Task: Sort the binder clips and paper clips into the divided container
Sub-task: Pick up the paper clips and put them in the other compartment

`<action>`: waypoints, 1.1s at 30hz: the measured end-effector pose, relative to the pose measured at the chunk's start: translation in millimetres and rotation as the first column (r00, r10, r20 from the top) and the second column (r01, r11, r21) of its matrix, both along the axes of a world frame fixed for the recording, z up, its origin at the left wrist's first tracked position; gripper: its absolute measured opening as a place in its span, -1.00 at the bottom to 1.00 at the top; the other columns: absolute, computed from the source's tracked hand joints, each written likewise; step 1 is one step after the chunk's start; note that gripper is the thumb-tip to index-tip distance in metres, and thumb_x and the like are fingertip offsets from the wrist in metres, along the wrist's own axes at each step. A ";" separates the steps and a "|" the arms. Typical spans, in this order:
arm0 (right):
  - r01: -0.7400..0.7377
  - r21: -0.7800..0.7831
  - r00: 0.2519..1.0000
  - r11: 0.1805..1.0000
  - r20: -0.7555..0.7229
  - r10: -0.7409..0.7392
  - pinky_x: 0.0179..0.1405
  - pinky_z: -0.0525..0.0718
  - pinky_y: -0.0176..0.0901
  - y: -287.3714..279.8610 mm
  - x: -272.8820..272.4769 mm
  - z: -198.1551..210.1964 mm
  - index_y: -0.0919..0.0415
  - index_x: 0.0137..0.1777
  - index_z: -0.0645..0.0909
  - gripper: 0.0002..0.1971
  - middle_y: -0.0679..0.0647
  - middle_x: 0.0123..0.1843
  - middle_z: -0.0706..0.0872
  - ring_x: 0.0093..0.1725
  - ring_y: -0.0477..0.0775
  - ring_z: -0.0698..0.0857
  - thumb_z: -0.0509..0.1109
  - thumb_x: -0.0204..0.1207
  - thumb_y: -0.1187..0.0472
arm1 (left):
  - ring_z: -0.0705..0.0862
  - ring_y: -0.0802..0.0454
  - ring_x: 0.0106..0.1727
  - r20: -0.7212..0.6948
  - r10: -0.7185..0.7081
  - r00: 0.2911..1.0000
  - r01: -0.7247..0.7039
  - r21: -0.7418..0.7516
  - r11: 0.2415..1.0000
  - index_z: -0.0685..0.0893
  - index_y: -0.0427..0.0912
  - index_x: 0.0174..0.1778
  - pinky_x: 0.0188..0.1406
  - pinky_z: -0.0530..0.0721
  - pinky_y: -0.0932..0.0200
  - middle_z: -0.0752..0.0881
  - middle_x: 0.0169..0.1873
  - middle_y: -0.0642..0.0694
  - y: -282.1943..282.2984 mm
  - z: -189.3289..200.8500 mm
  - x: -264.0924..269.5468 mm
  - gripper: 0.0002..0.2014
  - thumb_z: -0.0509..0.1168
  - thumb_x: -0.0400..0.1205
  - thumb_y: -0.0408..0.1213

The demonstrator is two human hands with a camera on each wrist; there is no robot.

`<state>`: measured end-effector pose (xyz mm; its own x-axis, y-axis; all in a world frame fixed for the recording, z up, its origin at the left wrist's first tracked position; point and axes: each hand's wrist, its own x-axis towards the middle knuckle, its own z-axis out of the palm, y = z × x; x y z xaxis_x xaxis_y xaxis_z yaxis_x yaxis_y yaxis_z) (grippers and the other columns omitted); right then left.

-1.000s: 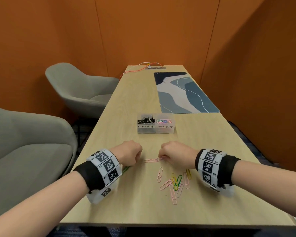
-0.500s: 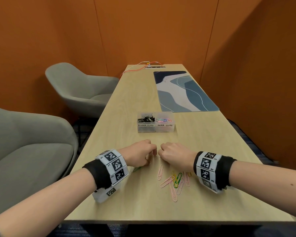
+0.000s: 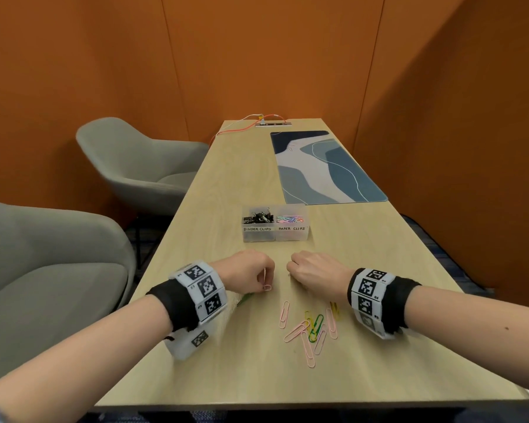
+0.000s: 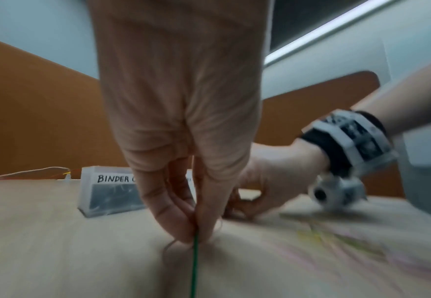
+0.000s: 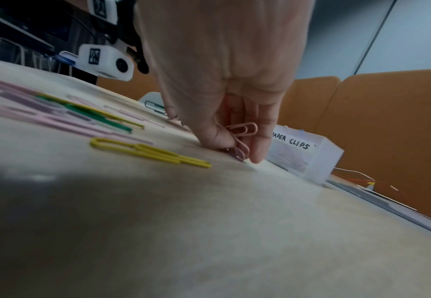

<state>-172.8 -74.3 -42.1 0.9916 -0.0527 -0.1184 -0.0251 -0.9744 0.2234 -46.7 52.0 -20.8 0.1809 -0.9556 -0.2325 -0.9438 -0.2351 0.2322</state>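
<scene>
The clear divided container (image 3: pixel 275 234) stands mid-table, with black binder clips behind the label BINDER CLIPS and coloured paper clips behind PAPER CLIPS. My left hand (image 3: pixel 264 280) is curled just in front of it, fingertips on the table, pinching a pink paper clip (image 3: pixel 267 286). The left wrist view shows a green paper clip (image 4: pixel 195 254) in the same left hand (image 4: pixel 196 231). My right hand (image 3: pixel 290 268) is curled close beside the left one. In the right wrist view, my right hand (image 5: pixel 239 149) pinches pink paper clips (image 5: pixel 243 131).
Several loose pink, yellow and green paper clips (image 3: pixel 312 328) lie on the wooden table (image 3: pixel 220 209) between my wrists. A blue patterned mat (image 3: pixel 324 169) lies at the far right. Two grey chairs (image 3: pixel 141 166) stand to the left. Cables (image 3: pixel 242 123) run across the far end.
The hands came together over the pink clip lying between them, then drew slightly apart. That clip is off the table; a pink clip now stands in my left fingers.
</scene>
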 end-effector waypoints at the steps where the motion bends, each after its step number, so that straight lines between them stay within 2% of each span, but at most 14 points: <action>1: 0.030 0.029 1.000 0.999 0.007 -0.030 -0.10 0.51 0.10 -2.4 1.7 -1.2 0.37 0.13 0.48 -0.79 0.31 0.12 0.57 0.12 0.32 0.57 0.10 0.57 0.46 | 0.57 0.07 -0.25 -0.047 0.025 0.999 -0.026 -0.014 1.000 0.72 -0.25 0.00 -0.26 0.50 0.28 0.71 -0.23 -0.11 -6.0 6.1 4.2 -0.85 0.34 0.55 -0.35; 4: 0.173 0.218 0.980 0.961 0.055 -0.189 -0.07 0.54 0.03 -15.6 5.0 -1.0 0.27 -0.05 0.50 -0.90 0.28 0.06 0.63 0.06 0.31 0.62 0.17 0.52 0.36 | 0.63 0.06 -0.34 -0.240 0.119 0.964 -0.155 -0.139 0.978 0.72 -0.26 -0.11 -0.29 0.62 0.27 0.67 -0.35 -0.05 -32.0 27.8 20.1 -0.88 0.37 0.49 -0.49; 6: 0.273 0.383 0.945 0.883 0.064 -0.320 -0.17 0.53 -0.07 -26.2 5.7 4.9 0.28 -0.19 0.52 -0.94 0.29 -0.06 0.71 -0.05 0.27 0.67 0.23 0.46 0.33 | 0.62 0.09 -0.41 -0.323 0.182 0.929 -0.270 -0.250 0.930 0.70 -0.22 -0.17 -0.35 0.64 0.27 0.65 -0.41 0.00 -54.3 40.2 28.1 -0.91 0.40 0.50 -0.48; 8: 0.366 0.596 0.888 0.715 0.007 -0.460 -0.36 0.57 -0.21 -39.7 5.9 15.6 0.36 -0.28 0.56 -0.88 0.27 -0.25 0.73 -0.30 0.16 0.68 0.24 0.44 0.37 | 0.62 0.11 -0.44 -0.338 0.247 0.908 -0.363 -0.342 0.867 0.72 -0.28 -0.12 -0.36 0.64 0.24 0.65 -0.42 -0.01 -78.3 48.6 33.5 -0.94 0.40 0.52 -0.44; 10: 0.389 0.784 0.826 0.483 -0.066 -0.559 -0.48 0.67 -0.29 -53.0 8.4 30.2 0.33 -0.33 0.55 -0.85 0.24 -0.34 0.68 -0.46 0.08 0.65 0.25 0.45 0.42 | 0.68 -0.02 -0.32 -0.314 0.306 0.899 -0.419 -0.408 0.812 0.74 -0.31 -0.06 -0.22 0.64 0.17 0.73 -0.32 -0.12 -99.6 51.5 38.3 -0.89 0.37 0.53 -0.41; 11: 0.385 0.827 0.798 0.411 -0.075 -0.598 -0.47 0.70 -0.29 -59.8 11.6 38.1 0.34 -0.30 0.56 -0.88 0.22 -0.37 0.67 -0.48 0.07 0.64 0.27 0.45 0.43 | 0.70 -0.07 -0.22 -0.296 0.331 0.896 -0.434 -0.426 0.793 0.74 -0.30 -0.06 -0.12 0.64 0.13 0.78 -0.22 -0.17 -108.3 50.6 41.3 -0.89 0.36 0.54 -0.41; 15: 0.350 0.890 0.741 0.293 -0.071 -0.668 -0.42 0.77 -0.25 -82.8 36.2 65.2 0.39 -0.26 0.61 -0.90 0.19 -0.42 0.63 -0.45 0.06 0.64 0.31 0.46 0.48 | 0.72 -0.11 -0.14 -0.224 0.364 0.904 -0.427 -0.415 0.803 0.77 -0.30 -0.06 0.00 0.64 0.14 0.82 -0.06 -0.23 -126.4 41.5 48.5 -0.86 0.30 0.56 -0.44; 18: 0.351 0.884 0.733 0.309 -0.054 -0.678 -0.39 0.79 -0.20 -91.5 63.0 71.4 0.40 -0.23 0.59 -0.89 0.25 -0.39 0.65 -0.44 0.08 0.67 0.29 0.49 0.50 | 0.75 -0.17 0.02 -0.158 0.361 0.919 -0.393 -0.425 0.816 0.78 -0.30 0.00 0.04 0.62 0.12 0.82 -0.03 -0.23 -122.0 37.7 51.5 -0.81 0.28 0.60 -0.36; 21: 0.392 0.828 0.752 0.401 -0.036 -0.658 -0.12 0.82 0.07 -92.0 84.7 70.0 0.39 -0.26 0.59 -0.86 0.37 -0.29 0.69 -0.33 0.25 0.74 0.25 0.51 0.46 | 0.72 -0.17 0.04 -0.098 0.342 0.935 -0.349 -0.434 0.831 0.77 -0.18 -0.01 0.02 0.61 0.09 0.81 -0.03 -0.18 -102.0 35.7 53.7 -0.80 0.26 0.60 -0.26; 24: 0.412 0.765 0.771 0.494 -0.004 -0.637 0.02 0.80 0.15 -85.7 92.3 70.1 0.48 0.04 0.65 -0.81 0.42 -0.12 0.78 -0.13 0.33 0.82 0.28 0.51 0.41 | 0.65 -0.06 -0.13 -0.011 0.258 0.966 -0.248 -0.320 0.914 0.74 -0.12 -0.04 -0.17 0.50 0.20 0.79 -0.08 -0.12 -71.0 34.4 41.6 -0.84 0.26 0.57 -0.24; 27: 0.410 0.687 0.800 0.600 0.045 -0.598 -0.04 0.81 0.08 -73.4 81.1 75.9 0.42 0.19 0.64 -0.72 0.31 0.06 0.77 -0.08 0.28 0.81 0.30 0.53 0.33 | 0.59 0.04 -0.17 -0.029 0.064 0.998 -0.067 -0.126 0.990 0.71 -0.13 -0.01 -0.18 0.50 0.24 0.71 -0.14 -0.06 -39.1 31.0 13.0 -0.84 0.34 0.55 -0.19; 29: 0.400 0.603 0.833 0.690 0.074 -0.548 -0.16 0.82 0.01 -59.5 62.1 79.8 0.33 0.13 0.68 -0.74 0.25 0.04 0.78 -0.14 0.25 0.81 0.26 0.52 0.30 | 0.60 0.03 -0.15 -0.094 -0.045 0.995 0.047 0.016 0.999 0.64 -0.10 0.10 -0.16 0.55 0.23 0.63 -0.10 -0.03 -20.2 25.1 -7.1 -0.69 0.43 0.50 -0.08; 31: 0.445 0.513 0.859 0.734 -0.015 -0.511 -0.30 0.78 -0.05 -45.2 35.6 80.2 0.32 0.03 0.69 -0.75 0.30 -0.09 0.81 -0.27 0.23 0.81 0.20 0.50 0.30 | 0.60 0.02 -0.13 -0.118 -0.038 0.992 0.057 0.157 0.986 0.50 -0.08 0.13 -0.08 0.63 0.16 0.56 -0.02 -0.05 -4.3 17.1 -25.2 -0.43 0.49 0.37 0.18; 33: 0.532 0.424 0.844 0.733 -0.201 -0.497 -0.37 0.76 -0.09 -35.1 7.3 75.0 0.41 -0.01 0.65 -0.74 0.35 -0.17 0.81 -0.36 0.22 0.76 0.21 0.52 0.25 | 0.58 0.00 -0.09 -0.046 -0.003 0.999 0.014 0.251 0.968 0.39 -0.04 0.08 0.03 0.65 0.08 0.51 0.01 -0.02 7.4 10.5 -43.9 -0.25 0.44 0.22 0.40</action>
